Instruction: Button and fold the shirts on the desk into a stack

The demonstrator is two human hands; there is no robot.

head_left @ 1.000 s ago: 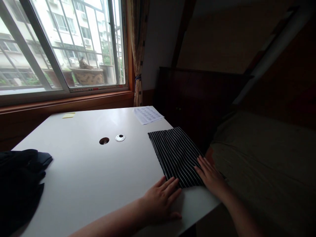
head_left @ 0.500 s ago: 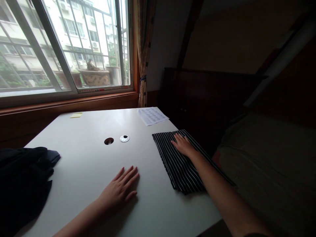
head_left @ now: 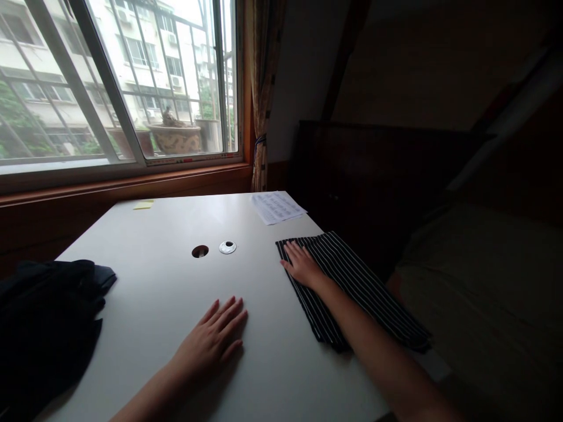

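Note:
A black cloth with white stripes (head_left: 352,275), seemingly folded flat, lies along the right edge of the white table (head_left: 167,293). Across its far left corner rests my right hand (head_left: 302,265), palm down with fingers stretched out; my forearm covers part of the cloth. My left hand (head_left: 213,334) lies flat on the bare tabletop to the left of the cloth, fingers spread and holding nothing. At the table's left side is a heap of dark cloth (head_left: 53,316), its shape too dim to make out.
Printed sheets (head_left: 278,207) lie at the far right corner, and a yellow sticky note (head_left: 143,204) at the far left. Mid-table there is a round hole (head_left: 200,251) beside a silver round cover (head_left: 227,247). A window (head_left: 176,88) and a tied curtain (head_left: 260,140) stand behind.
My right hand has slid left across the striped cloth, from its middle to its left edge. My left hand has stayed nearly in place. The view has shifted slightly.

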